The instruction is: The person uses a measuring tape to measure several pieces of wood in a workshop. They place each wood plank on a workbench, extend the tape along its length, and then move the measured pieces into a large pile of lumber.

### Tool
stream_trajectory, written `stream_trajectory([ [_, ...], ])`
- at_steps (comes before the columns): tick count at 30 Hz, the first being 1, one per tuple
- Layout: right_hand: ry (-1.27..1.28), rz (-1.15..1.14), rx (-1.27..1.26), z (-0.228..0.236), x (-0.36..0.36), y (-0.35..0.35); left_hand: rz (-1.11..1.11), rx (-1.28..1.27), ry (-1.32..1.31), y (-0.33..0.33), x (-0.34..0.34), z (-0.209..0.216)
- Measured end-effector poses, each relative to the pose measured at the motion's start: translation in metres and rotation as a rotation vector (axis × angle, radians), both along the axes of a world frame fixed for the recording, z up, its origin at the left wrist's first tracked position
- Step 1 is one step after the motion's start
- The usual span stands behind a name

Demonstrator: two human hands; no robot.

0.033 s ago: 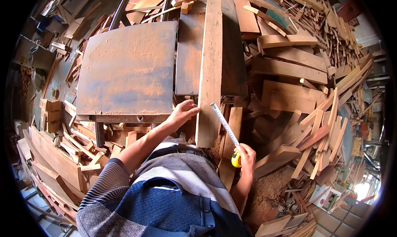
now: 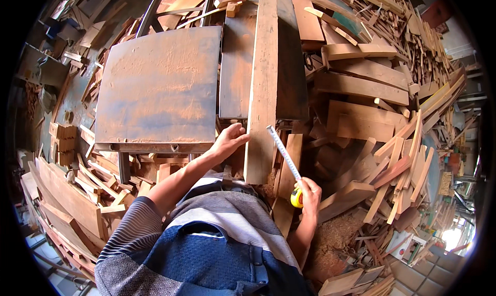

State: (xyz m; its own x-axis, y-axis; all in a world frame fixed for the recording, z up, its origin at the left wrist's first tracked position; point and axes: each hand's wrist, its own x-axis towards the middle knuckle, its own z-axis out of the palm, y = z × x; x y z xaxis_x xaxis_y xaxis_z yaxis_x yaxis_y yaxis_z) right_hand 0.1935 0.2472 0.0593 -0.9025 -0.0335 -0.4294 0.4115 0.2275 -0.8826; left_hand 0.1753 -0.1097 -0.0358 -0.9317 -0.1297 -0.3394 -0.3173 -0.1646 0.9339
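Note:
A long squared wooden beam [image 2: 264, 84] lies lengthwise over the dark right-hand metal table [image 2: 238, 73], its near end jutting past the edge toward my body. My left hand [image 2: 231, 141] is at the beam's left side, its fingertips against the wood and a gap showing between its fingers. In my right hand [image 2: 310, 192], to the right of the beam's near end, is a yellow tape measure [image 2: 296, 197]. Its white blade [image 2: 284, 152] sticks out up and to the left, its tip close to the beam's right edge.
Left of the beam is a wide, sawdust-covered metal table [image 2: 157, 86]. Boards and thick offcuts [image 2: 361, 89] are heaped at the right, with thin strips [image 2: 408, 161] leaning nearby. Sawdust [image 2: 336, 244] lies at lower right. More boards [image 2: 72, 198] are stacked at lower left.
The tape measure and its blade have shifted slightly right and up with my right hand. My left hand and the beam stay in place.

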Motion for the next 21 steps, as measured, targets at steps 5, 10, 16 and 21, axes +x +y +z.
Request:
stream_trajectory([
  [5,0.067,-0.042,0.027,0.016,-0.041,0.001,-0.031,-0.755,0.150,0.026,-0.054,0.004],
  [10,0.122,0.023,0.141,0.026,-0.090,-0.009,0.084,-0.888,0.135,0.053,-0.112,0.027],
  [16,0.226,0.198,0.319,0.033,-0.155,-0.018,0.092,-0.892,0.072,0.056,-0.114,0.040],
  [21,0.287,0.301,0.365,0.028,-0.206,-0.046,0.099,-0.937,0.087,0.057,-0.116,0.037],
])
